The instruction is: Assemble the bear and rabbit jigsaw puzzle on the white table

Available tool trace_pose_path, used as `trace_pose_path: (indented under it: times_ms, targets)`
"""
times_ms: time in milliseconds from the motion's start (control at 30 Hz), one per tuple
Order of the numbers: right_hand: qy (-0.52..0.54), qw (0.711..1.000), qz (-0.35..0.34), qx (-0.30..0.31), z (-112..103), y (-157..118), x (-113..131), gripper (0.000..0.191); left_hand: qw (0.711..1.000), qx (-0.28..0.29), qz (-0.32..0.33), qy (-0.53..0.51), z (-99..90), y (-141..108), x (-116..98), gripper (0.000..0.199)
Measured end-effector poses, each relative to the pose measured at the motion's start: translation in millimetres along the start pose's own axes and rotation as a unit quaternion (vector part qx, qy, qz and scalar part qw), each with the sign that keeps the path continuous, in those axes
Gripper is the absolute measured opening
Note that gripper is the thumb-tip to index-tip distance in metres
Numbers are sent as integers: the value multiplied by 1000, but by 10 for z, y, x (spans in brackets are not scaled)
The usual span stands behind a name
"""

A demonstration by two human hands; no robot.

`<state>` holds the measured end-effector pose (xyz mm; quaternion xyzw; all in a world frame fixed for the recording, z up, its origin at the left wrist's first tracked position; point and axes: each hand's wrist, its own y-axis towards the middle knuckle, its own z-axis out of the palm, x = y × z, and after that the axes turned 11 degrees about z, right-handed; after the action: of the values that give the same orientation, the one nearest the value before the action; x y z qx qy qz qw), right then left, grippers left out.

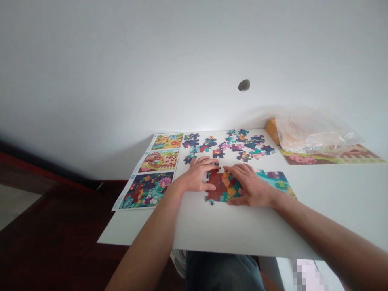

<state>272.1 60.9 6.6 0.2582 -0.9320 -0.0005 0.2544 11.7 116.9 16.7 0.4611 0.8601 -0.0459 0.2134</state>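
Observation:
A partly joined jigsaw puzzle (216, 188) in brown, green and teal lies flat on the white table. My left hand (195, 176) is at its left edge, thumb and fingers apart. The fingertips touch a dark piece at the puzzle's upper left, partly hidden. Across the middle of the puzzle rests my right hand (251, 186), its fingers stretched out and covering part of the picture. Just beyond the hands, a loose red-and-blue puzzle piece (218, 153) lies among several other scattered pieces (257, 152).
On the left lies a sheet with three printed pictures (148, 190). A clear plastic bag (315, 131) covers part of an orange box (272, 130) and a farm picture (303, 158) at the right. A wall with a round hole (244, 85) stands behind the table (218, 230).

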Motion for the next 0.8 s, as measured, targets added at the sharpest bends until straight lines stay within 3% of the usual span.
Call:
trace_pose_path:
  times_ms: [800]
  targets:
    - [18, 999, -40, -28, 42, 37, 35, 87, 1000, -9, -3, 6, -15, 10, -12, 64]
